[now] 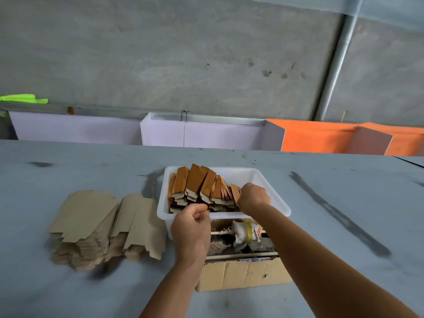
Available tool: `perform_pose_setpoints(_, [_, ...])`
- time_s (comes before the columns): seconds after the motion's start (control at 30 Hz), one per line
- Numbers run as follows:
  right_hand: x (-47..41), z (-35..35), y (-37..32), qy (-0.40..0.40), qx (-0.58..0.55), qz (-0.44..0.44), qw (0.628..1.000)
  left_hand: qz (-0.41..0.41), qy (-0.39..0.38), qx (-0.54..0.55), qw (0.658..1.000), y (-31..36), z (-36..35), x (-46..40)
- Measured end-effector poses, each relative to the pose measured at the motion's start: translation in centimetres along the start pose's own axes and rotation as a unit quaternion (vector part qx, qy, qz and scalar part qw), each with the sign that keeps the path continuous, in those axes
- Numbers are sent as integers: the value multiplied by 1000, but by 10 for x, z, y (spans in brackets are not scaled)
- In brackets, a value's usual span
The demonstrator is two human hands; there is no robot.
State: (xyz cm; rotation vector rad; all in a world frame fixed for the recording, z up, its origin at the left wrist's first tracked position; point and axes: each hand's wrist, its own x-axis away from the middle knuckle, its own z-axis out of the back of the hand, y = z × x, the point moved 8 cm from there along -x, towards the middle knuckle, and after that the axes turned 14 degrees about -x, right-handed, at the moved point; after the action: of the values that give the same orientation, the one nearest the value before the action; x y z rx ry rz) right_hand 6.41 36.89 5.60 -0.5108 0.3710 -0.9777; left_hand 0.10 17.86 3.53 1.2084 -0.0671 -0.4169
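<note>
While the grey worktop (321, 226) carries the white rectangular plastic tub (270, 180) midway between its edges, copper-orange flat paper packets (197, 182) lean inside; right hand (253, 196) grips the row's end, likely propping it, left hand (190, 228) pinches one packet.

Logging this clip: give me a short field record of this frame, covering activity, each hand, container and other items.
activity: handling flat orange cartons stood on edge in a white tub
left hand: fingers curled at the tub's near rim, apparently pinching a carton edge
right hand: grips the right end of the carton row
left of tub: pile of brown card blanks
near side of tub: open cardboard box holding a yellow tape roll
surface: grey table
</note>
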Motion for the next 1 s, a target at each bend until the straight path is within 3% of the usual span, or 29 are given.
perform_pose_setpoints(0.23, [61,3,-52,24,-100,155,983,12,17,30,999,-16,21,21])
perform_pose_setpoints(0.37, [96,4,-76,24,-143,200,969,40,19,66,997,-33,38,36])
perform_pose_setpoints(0.5, [130,-13,-111,-42,-172,279,944,71,45,89,992,-59,51,46])
perform_pose_setpoints(0.7, [150,-68,-144,-135,-80,318,935,120,98,117,981,-96,71,50])
perform_pose_setpoints(0.87, [163,-103,-160,-97,109,379,914,150,112,117,975,-116,81,52])
perform_pose_setpoints(1.0, [170,-117,-160,-80,175,416,889,161,100,95,977,-124,79,51])
